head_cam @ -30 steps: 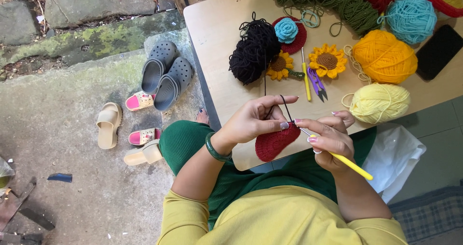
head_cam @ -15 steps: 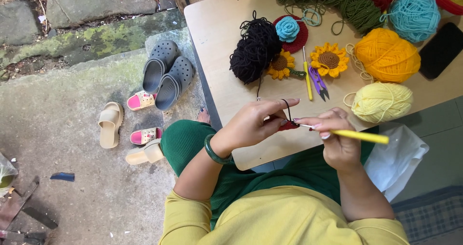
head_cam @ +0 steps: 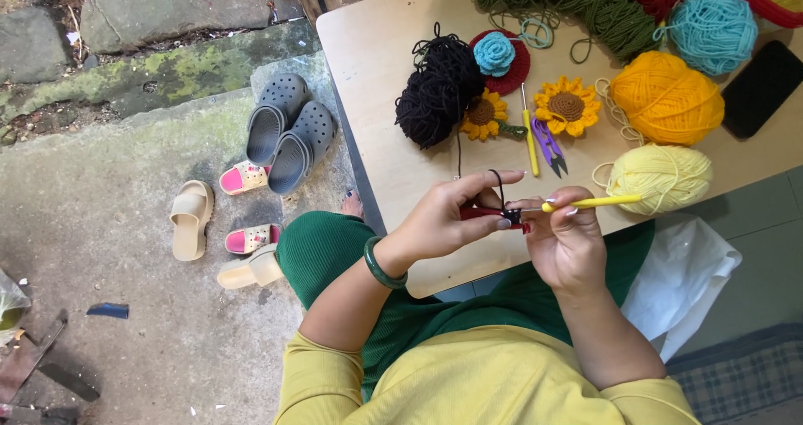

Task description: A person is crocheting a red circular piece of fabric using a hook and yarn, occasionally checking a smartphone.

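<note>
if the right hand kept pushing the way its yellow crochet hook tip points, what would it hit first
The right hand aims the yellow-handled crochet hook leftward, so it would likely first meet the small dark red crochet piece pinched by the left hand; depth is unclear.

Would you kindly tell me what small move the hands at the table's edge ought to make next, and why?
Probably draw the yellow crochet hook back through the loop. The right hand holds the hook with its tip at the red crochet piece, which the left hand pinches, while black yarn loops over the left forefinger, seemingly ready for a stitch.
</note>
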